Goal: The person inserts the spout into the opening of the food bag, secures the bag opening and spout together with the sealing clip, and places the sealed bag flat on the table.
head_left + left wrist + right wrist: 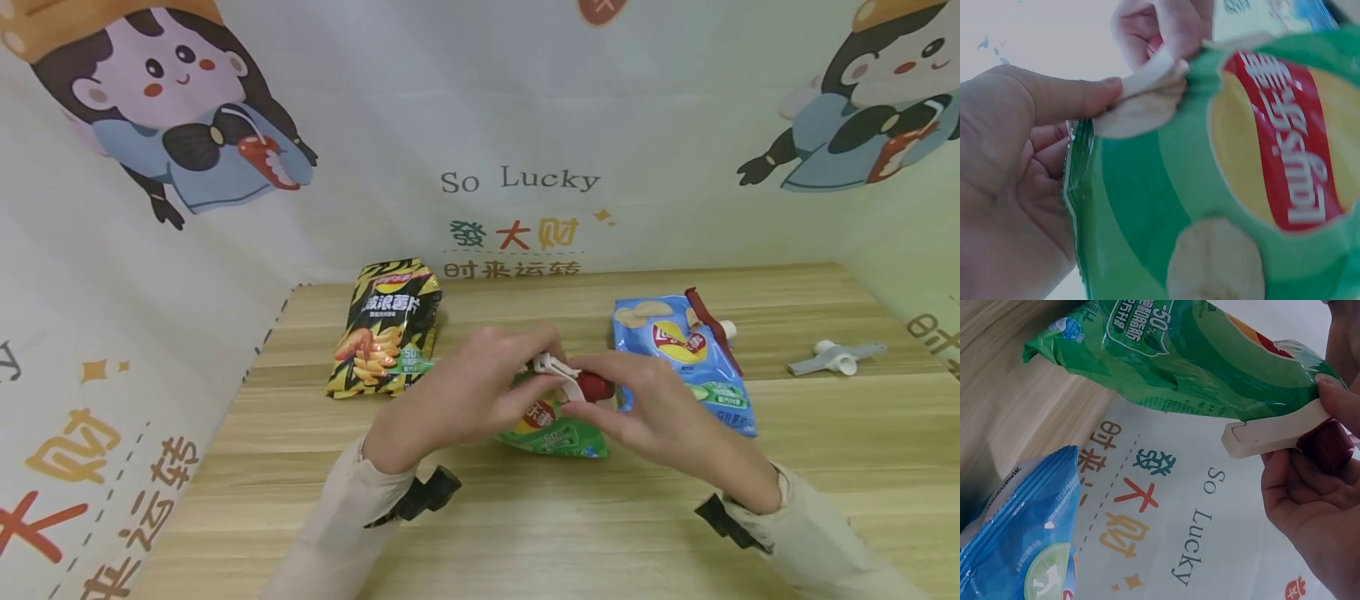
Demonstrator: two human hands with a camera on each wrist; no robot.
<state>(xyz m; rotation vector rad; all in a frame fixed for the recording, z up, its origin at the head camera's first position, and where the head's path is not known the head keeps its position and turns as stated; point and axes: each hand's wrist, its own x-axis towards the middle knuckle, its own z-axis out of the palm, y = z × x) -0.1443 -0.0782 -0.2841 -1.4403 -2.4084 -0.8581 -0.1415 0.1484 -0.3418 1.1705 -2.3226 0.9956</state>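
Both hands meet at the top of a green chip bag (pixel 558 437), where a white bag clip (pixel 1275 430) with a dark red cap (pixel 1329 447) lies along its edge. My left hand (pixel 480 387) pinches the bag's top edge at the clip, its thumb (pixel 1079 97) against the white strip and the other fingers behind the bag. At the capped end, my right hand (pixel 645 396) grips the clip between thumb and fingers. In the head view the hands hide much of the bag; the left wrist view shows its printed front close up.
A black and yellow chip bag (pixel 390 325) lies at the back left. To the right is a blue chip bag (pixel 678 342) with a red clip (pixel 712 325) along its top. A grey clip with a white cap (pixel 836 358) rests farther right on the wooden table (pixel 525 533).
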